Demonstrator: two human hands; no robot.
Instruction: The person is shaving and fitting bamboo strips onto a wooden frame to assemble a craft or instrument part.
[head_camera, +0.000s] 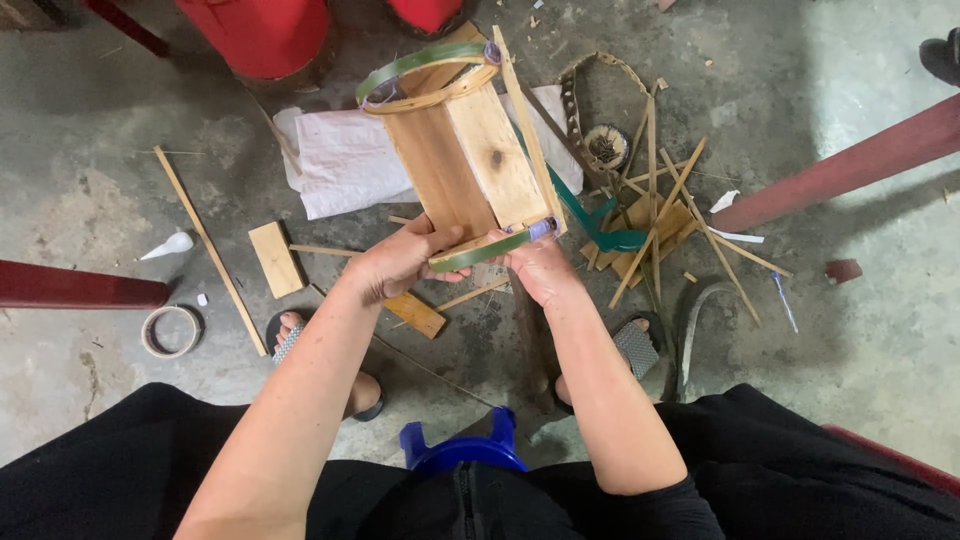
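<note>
I hold a wooden block frame (465, 165) made of two light planks, with a green bamboo strip hoop (425, 62) at its far end and another green strip (480, 252) at the near end. My left hand (395, 262) grips the near end from the left, thumb over the strip. My right hand (540, 268) grips the near right corner, where purple tape (541, 229) binds a thin bamboo slat (525, 125) that runs along the frame's right side.
On the concrete floor lie a white woven sack (345, 160), loose bamboo sticks (665, 215), small wood offcuts (275, 258), a tape roll (170, 331), a white glue bottle (168, 245) and a curved blade (695, 325). Red bars (850, 165) and a blue stool (460, 450) surround me.
</note>
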